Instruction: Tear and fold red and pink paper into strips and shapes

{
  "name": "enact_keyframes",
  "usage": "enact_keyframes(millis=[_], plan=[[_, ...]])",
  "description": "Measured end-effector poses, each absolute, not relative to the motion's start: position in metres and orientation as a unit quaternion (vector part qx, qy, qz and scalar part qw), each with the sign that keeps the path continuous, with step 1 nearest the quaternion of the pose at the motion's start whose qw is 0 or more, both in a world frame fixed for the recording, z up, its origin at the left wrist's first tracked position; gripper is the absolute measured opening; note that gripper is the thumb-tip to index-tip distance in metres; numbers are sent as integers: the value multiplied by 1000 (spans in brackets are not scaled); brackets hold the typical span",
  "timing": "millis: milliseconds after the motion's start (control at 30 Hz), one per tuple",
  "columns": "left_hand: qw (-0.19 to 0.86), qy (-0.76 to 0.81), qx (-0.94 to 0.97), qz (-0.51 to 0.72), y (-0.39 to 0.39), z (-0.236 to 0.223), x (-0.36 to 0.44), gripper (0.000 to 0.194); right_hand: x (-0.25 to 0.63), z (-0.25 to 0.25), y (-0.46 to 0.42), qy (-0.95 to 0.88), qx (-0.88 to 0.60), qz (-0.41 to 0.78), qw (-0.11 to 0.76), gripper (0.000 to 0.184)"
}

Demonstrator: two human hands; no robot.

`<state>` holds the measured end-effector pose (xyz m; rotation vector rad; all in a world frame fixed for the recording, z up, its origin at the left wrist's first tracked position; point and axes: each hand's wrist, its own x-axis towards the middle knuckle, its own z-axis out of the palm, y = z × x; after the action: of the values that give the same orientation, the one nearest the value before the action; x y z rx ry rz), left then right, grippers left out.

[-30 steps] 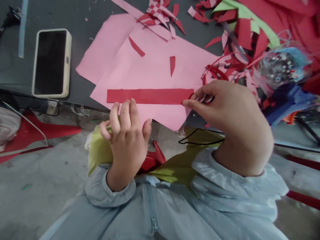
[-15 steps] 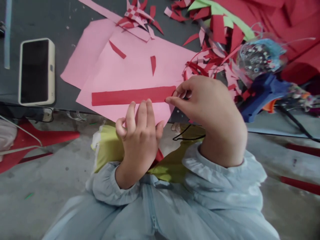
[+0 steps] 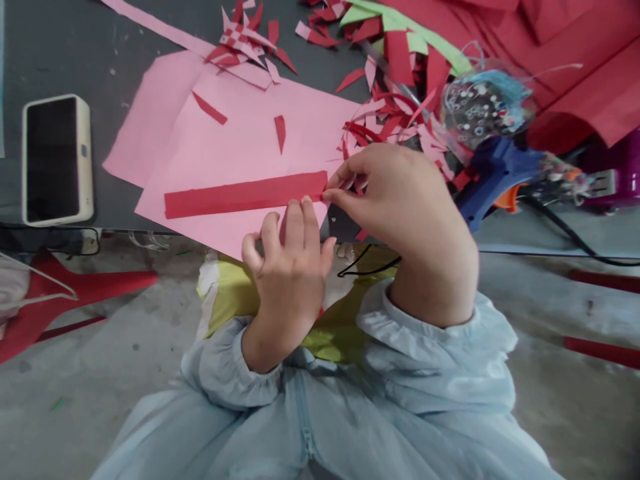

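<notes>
A long red paper strip (image 3: 240, 195) lies across a pink paper sheet (image 3: 200, 148) near the table's front edge. My left hand (image 3: 291, 267) rests on the pink sheet, fingers outstretched, with fingertips at the strip's lower edge towards its right end. At that right end my right hand (image 3: 385, 180) has thumb and forefinger pinched on the strip's tip. Its other fingers curl behind, partly hidden. Two small red paper scraps (image 3: 209, 108) lie further up the pink sheet.
A phone (image 3: 57, 160) lies at the left. Behind are a woven paper piece (image 3: 241, 37) and a heap of red and pink cuttings (image 3: 390, 120). To the right are a bag of beads (image 3: 483, 107), a blue glue gun (image 3: 493, 177) and red sheets (image 3: 565, 40).
The view has shifted, so the table's things sit further left. My left hand has slid a little to the right along the strip; my right hand keeps its pinch at the end.
</notes>
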<state>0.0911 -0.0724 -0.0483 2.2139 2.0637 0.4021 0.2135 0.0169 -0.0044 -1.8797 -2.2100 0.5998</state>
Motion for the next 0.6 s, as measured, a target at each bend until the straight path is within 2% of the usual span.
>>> enact_keyframes(millis=[367, 600], plan=[[88, 677, 722, 115, -69, -42, 96, 58, 228, 4, 12, -738, -631, 197, 136, 17], [26, 675, 731, 96, -64, -45, 102, 50, 229, 0, 12, -768, -593, 198, 136, 30]])
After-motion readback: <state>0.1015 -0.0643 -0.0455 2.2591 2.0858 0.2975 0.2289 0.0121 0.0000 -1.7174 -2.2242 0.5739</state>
